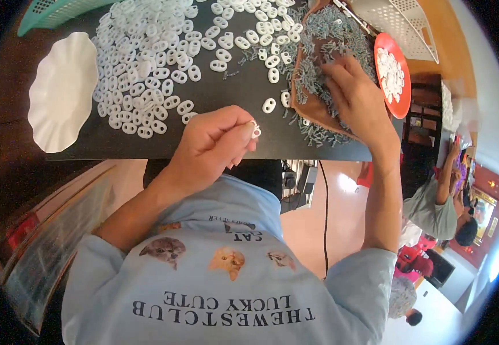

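My left hand (pixel 218 138) is closed in a pinch near the table's front edge. Between its thumb and finger sits a small white plastic piece (pixel 255 130) with a round hole, partly covered by the fingers. To the right, my right hand (pixel 356 98) reaches over a pile of small grey screws (pixel 341 37) lying on a brown sheet (pixel 318 114). Its fingers are curled down among the screws, and anything between the fingertips is too small to make out. Many white oval pieces with two holes (pixel 146 86) are heaped left of centre, with more strewn toward the middle.
A white wavy-edged dish (pixel 62 92) stands at the left edge. At the right, a red plate (pixel 402 100) bears small white pieces. A green basket (pixel 37 17) and a white perforated basket (pixel 419 29) are at the far corners. Other people (pixel 436 207) are off to the right.
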The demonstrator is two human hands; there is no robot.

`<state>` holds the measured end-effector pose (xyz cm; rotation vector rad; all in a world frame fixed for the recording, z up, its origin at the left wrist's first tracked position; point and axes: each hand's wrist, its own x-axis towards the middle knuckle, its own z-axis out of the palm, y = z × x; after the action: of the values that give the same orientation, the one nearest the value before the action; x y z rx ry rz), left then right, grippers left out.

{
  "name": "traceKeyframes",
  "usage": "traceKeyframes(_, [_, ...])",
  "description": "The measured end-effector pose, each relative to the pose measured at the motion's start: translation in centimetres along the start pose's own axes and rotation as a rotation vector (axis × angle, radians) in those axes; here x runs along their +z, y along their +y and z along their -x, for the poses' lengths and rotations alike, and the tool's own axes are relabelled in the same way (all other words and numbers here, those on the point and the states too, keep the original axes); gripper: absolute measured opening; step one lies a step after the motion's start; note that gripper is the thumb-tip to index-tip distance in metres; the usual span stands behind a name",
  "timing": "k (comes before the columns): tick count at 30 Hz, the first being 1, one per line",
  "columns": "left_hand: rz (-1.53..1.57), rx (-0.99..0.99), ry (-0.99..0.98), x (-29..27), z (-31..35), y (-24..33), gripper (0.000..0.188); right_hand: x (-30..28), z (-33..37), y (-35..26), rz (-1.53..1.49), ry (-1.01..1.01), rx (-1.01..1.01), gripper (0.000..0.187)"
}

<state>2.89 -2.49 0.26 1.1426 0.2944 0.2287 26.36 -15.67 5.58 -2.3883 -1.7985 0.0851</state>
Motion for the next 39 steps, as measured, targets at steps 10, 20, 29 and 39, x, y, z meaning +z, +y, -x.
traceKeyframes(10, [-0.036, 0.035, -0.048, -0.5, -0.1, -0.2, 0.016, 0.4, -2.7, 3.6, -0.06, 0.14, 0.015, 0.014])
traceKeyframes(20, [-0.08, 0.05, -0.061, -0.6, 0.0, -0.2, 0.016, 0.0, -3.8, 3.8, 0.102, 0.083, -0.087, 0.014])
traceKeyframes(29, [-0.089, 0.057, -0.077, -0.8, 0.3, -0.4, 0.017, 0.0, -2.3, 4.2, 0.198, -0.095, 0.06, 0.013])
traceKeyframes(39, [-0.072, 0.06, -0.074, -0.9, 0.3, -0.3, 0.018, 0.5, -3.2, 2.2, -0.051, -0.064, 0.035, 0.013])
